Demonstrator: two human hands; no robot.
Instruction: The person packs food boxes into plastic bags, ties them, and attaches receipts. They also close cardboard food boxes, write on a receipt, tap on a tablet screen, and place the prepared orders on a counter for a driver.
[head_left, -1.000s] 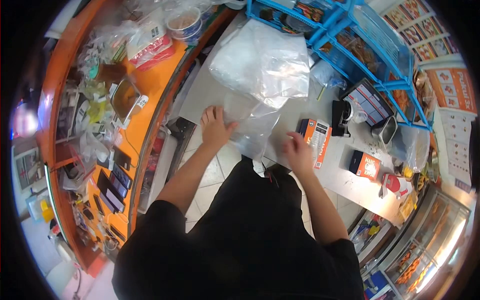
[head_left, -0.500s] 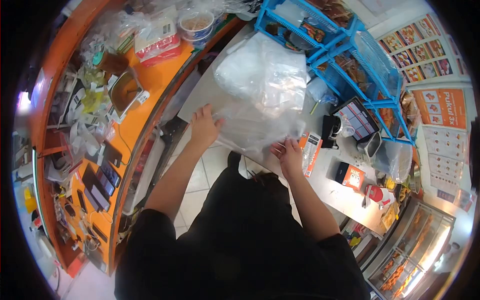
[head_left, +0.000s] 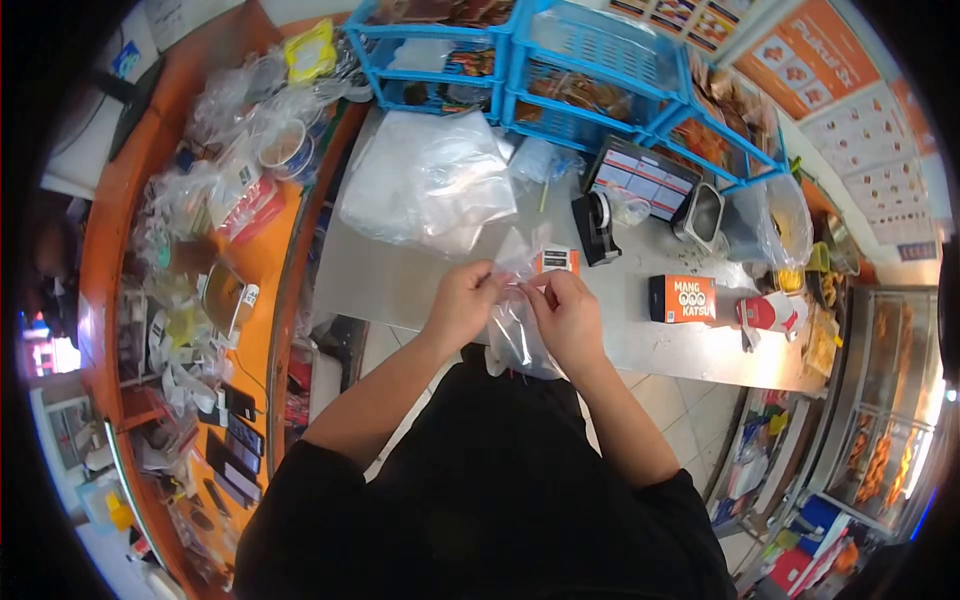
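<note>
A clear plastic bag [head_left: 517,338] hangs between my hands at the front edge of the steel table [head_left: 360,280]. Its upper part is gathered, and its lower part drops in front of my dark clothing. My left hand [head_left: 463,308] pinches the bag's gathered upper part from the left. From the right, my right hand [head_left: 570,320] grips the same part, thumb and fingers together and close to the left fingers. Just beyond them lies a pile of clear plastic bags [head_left: 410,185]. An orange-and-white printed card [head_left: 558,260] is partly covered behind my right hand.
Blue plastic racks [head_left: 590,100] with packets line the table's back. Before them stand a black tape dispenser [head_left: 597,232], a tablet [head_left: 645,178] and a metal container [head_left: 704,215]. A small orange-and-black box [head_left: 688,299] sits to the right. An orange counter [head_left: 265,300] runs along the left.
Both hands have come together from their spread position over the plastic. They now hold one bag, lifted off and pulled toward me, gathered at the top. The view has turned rightward.
</note>
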